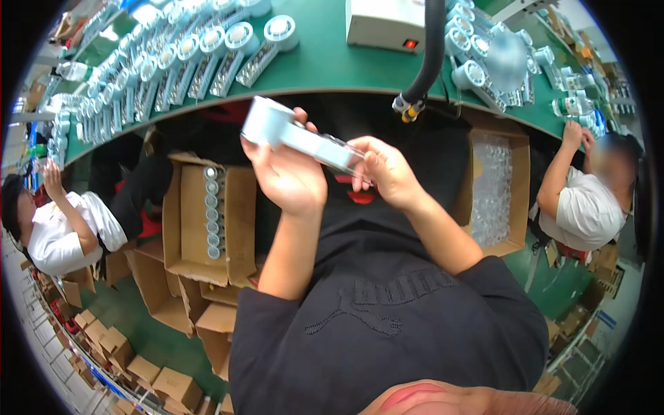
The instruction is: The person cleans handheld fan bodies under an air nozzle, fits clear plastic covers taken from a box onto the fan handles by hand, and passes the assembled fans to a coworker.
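Note:
A light-blue handheld device (304, 142) with a round drum-like head and a long straight handle is held in front of my chest. My left hand (294, 180) supports it from below near the head, palm up, with fingertips showing behind the handle. My right hand (389, 171) is closed at the handle's far end, where a clear plastic edge shows between thumb and fingers. Whether that clear piece is attached to the handle I cannot tell. The device slants down from its head at left to its handle end at right.
Rows of similar light-blue devices (188, 48) lie on the green bench (321, 66). A white box with a red switch (385, 26) and a black hose (423, 69) are ahead. Cartons hold devices (212, 214) and clear plastic parts (490, 190). People sit at both sides.

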The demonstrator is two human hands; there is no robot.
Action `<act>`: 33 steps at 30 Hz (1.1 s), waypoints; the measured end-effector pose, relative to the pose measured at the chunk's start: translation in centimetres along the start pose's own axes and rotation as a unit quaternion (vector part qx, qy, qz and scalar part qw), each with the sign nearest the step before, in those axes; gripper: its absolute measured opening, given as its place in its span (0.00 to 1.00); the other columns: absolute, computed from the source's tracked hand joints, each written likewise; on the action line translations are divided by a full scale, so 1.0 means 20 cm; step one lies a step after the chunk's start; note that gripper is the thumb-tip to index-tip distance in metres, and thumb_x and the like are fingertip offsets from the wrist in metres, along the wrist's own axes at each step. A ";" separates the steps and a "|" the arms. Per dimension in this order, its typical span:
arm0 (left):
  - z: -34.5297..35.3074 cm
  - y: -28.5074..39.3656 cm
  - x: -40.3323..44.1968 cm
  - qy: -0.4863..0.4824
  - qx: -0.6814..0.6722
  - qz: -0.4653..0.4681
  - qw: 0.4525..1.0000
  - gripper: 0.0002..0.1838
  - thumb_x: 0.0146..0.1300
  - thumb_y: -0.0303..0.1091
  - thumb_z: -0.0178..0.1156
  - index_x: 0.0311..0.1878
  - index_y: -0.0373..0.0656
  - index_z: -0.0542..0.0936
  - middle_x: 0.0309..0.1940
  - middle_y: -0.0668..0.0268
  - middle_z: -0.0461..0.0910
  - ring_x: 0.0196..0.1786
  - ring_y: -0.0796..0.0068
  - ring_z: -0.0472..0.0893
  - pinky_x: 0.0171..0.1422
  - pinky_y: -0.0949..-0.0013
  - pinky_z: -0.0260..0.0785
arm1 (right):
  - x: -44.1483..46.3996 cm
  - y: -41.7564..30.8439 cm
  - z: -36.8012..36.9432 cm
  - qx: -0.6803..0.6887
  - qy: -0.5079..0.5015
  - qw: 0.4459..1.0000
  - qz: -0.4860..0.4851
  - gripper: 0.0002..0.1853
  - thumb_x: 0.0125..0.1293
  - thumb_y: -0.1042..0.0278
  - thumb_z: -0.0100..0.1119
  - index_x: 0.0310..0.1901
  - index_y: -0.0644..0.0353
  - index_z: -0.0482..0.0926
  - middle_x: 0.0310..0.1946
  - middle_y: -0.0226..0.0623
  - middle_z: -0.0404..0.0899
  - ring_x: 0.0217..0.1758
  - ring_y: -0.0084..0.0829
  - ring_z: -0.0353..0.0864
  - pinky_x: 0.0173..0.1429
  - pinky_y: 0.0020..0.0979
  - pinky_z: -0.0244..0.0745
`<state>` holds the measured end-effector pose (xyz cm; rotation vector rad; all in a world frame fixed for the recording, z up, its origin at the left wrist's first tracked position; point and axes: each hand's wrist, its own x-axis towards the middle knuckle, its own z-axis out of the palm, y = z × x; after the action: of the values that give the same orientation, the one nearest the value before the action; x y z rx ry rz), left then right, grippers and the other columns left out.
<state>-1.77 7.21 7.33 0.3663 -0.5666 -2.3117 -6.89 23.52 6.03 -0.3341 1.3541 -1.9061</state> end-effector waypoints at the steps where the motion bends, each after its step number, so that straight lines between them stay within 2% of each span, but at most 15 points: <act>1: 0.01 -0.04 -0.04 -0.009 0.014 0.011 1.000 0.22 0.73 0.44 0.48 0.66 0.48 0.68 0.58 0.50 0.77 0.58 0.56 0.79 0.61 0.56 0.71 | 0.00 -0.01 0.00 0.002 0.030 1.000 0.000 0.18 0.79 0.55 0.57 0.53 0.65 0.79 0.37 0.38 0.83 0.26 0.22 0.77 0.31 0.19 0.68; 4: -0.08 -0.13 -0.17 -0.093 0.035 -0.068 0.993 0.20 0.77 0.53 0.43 0.60 0.50 0.66 0.61 0.51 0.76 0.62 0.51 0.77 0.63 0.56 0.67 | -0.03 -0.05 -0.03 0.075 0.085 0.994 0.009 0.15 0.79 0.58 0.53 0.50 0.64 0.80 0.35 0.37 0.82 0.23 0.21 0.75 0.28 0.20 0.67; 6: -0.17 -0.09 -0.18 -0.110 0.049 -0.161 0.980 0.27 0.78 0.63 0.39 0.60 0.49 0.68 0.60 0.50 0.77 0.61 0.51 0.79 0.61 0.54 0.71 | -0.06 -0.07 -0.13 0.057 0.054 0.997 -0.007 0.15 0.78 0.60 0.50 0.49 0.63 0.80 0.34 0.36 0.81 0.20 0.22 0.73 0.26 0.21 0.66; 7: -0.10 -0.03 -0.16 -0.113 0.051 -0.154 0.980 0.27 0.78 0.63 0.39 0.60 0.49 0.68 0.60 0.50 0.77 0.61 0.51 0.79 0.61 0.54 0.71 | -0.09 -0.10 -0.17 0.057 0.048 0.997 -0.012 0.15 0.78 0.60 0.50 0.49 0.63 0.80 0.34 0.36 0.81 0.20 0.22 0.73 0.26 0.21 0.66; 9: 0.02 0.08 -0.14 -0.071 0.071 -0.414 0.905 0.32 0.78 0.68 0.38 0.55 0.46 0.73 0.56 0.50 0.79 0.58 0.51 0.80 0.58 0.51 0.77 | -0.17 -0.15 -0.21 -0.074 0.026 0.997 0.001 0.15 0.77 0.59 0.50 0.49 0.62 0.80 0.34 0.37 0.82 0.24 0.24 0.76 0.30 0.21 0.70; 11: -0.15 0.04 -0.07 -0.155 -0.010 -0.511 0.845 0.33 0.78 0.66 0.40 0.50 0.43 0.78 0.55 0.49 0.80 0.55 0.51 0.82 0.56 0.46 0.81 | -0.26 -0.17 -0.21 -0.128 0.002 0.992 -0.013 0.16 0.77 0.59 0.50 0.49 0.62 0.80 0.34 0.37 0.82 0.26 0.24 0.77 0.33 0.22 0.71; 14: -0.06 -0.01 -0.17 -0.150 0.080 -0.538 0.825 0.33 0.79 0.65 0.41 0.47 0.41 0.79 0.53 0.49 0.82 0.53 0.51 0.83 0.55 0.44 0.81 | -0.34 -0.22 -0.22 -0.300 -0.045 0.950 -0.069 0.16 0.77 0.57 0.51 0.49 0.63 0.80 0.37 0.39 0.82 0.33 0.26 0.79 0.40 0.24 0.75; 15: -0.04 -0.01 -0.19 -0.155 0.087 -0.528 0.830 0.31 0.79 0.62 0.42 0.48 0.40 0.79 0.53 0.49 0.82 0.52 0.52 0.83 0.54 0.46 0.81 | -0.37 -0.23 -0.22 -0.303 -0.038 0.950 -0.073 0.16 0.77 0.57 0.51 0.49 0.63 0.80 0.37 0.39 0.82 0.33 0.26 0.79 0.40 0.24 0.75; 17: -0.03 -0.01 -0.24 -0.172 0.098 -0.525 0.828 0.30 0.79 0.59 0.43 0.49 0.38 0.79 0.52 0.49 0.82 0.52 0.52 0.83 0.53 0.49 0.81 | -0.38 -0.25 -0.18 -0.067 -0.018 0.997 -0.034 0.16 0.76 0.57 0.52 0.49 0.63 0.80 0.39 0.39 0.83 0.37 0.26 0.79 0.45 0.26 0.74; 19: -0.04 -0.03 -0.29 -0.277 0.167 -0.424 0.846 0.27 0.79 0.53 0.44 0.48 0.36 0.79 0.50 0.50 0.83 0.52 0.55 0.82 0.54 0.55 0.78 | -0.42 -0.28 -0.16 0.169 0.020 0.985 -0.025 0.17 0.76 0.56 0.52 0.48 0.63 0.81 0.41 0.40 0.83 0.41 0.26 0.79 0.50 0.27 0.74; 22: 0.03 0.02 -0.38 -0.403 0.256 -0.304 0.825 0.27 0.74 0.51 0.48 0.48 0.33 0.82 0.51 0.49 0.83 0.48 0.60 0.82 0.54 0.63 0.73 | -0.56 -0.31 -0.14 0.133 0.055 0.989 -0.032 0.19 0.76 0.53 0.52 0.47 0.62 0.81 0.44 0.40 0.83 0.43 0.29 0.78 0.52 0.29 0.73; 24: 0.08 0.12 -0.43 -0.457 0.287 -0.281 0.794 0.26 0.69 0.49 0.52 0.49 0.32 0.83 0.49 0.49 0.83 0.47 0.59 0.82 0.54 0.62 0.73 | -0.64 -0.34 -0.09 -0.137 -0.040 0.963 -0.230 0.19 0.76 0.49 0.57 0.46 0.60 0.82 0.42 0.36 0.83 0.40 0.31 0.77 0.51 0.32 0.73; 26: 0.25 0.19 -0.46 -0.582 0.280 -0.186 0.741 0.26 0.65 0.48 0.54 0.50 0.31 0.83 0.48 0.48 0.84 0.47 0.57 0.82 0.55 0.61 0.74 | -0.70 -0.44 -0.04 -0.178 -0.105 0.904 -0.373 0.17 0.74 0.51 0.62 0.42 0.59 0.84 0.40 0.35 0.84 0.37 0.34 0.77 0.49 0.32 0.74; 30: 0.33 0.20 -0.52 -0.648 0.243 -0.076 0.718 0.27 0.66 0.49 0.54 0.50 0.31 0.84 0.47 0.48 0.85 0.46 0.56 0.82 0.56 0.59 0.75 | -0.80 -0.54 0.03 -0.195 -0.105 0.886 -0.407 0.13 0.72 0.56 0.65 0.40 0.59 0.84 0.40 0.35 0.84 0.36 0.36 0.77 0.47 0.33 0.75; 33: 0.35 0.20 -0.48 -0.674 0.278 -0.159 0.665 0.18 0.71 0.43 0.58 0.41 0.34 0.84 0.35 0.57 0.82 0.35 0.64 0.77 0.42 0.63 0.66 | -0.82 -0.55 0.02 -0.227 -0.108 0.875 -0.414 0.10 0.71 0.60 0.66 0.39 0.59 0.84 0.40 0.34 0.84 0.36 0.36 0.77 0.46 0.33 0.75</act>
<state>4.34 13.42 16.33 -1.2526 -2.0533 -2.2969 -0.33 36.45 19.40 -1.5236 1.6394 -2.0559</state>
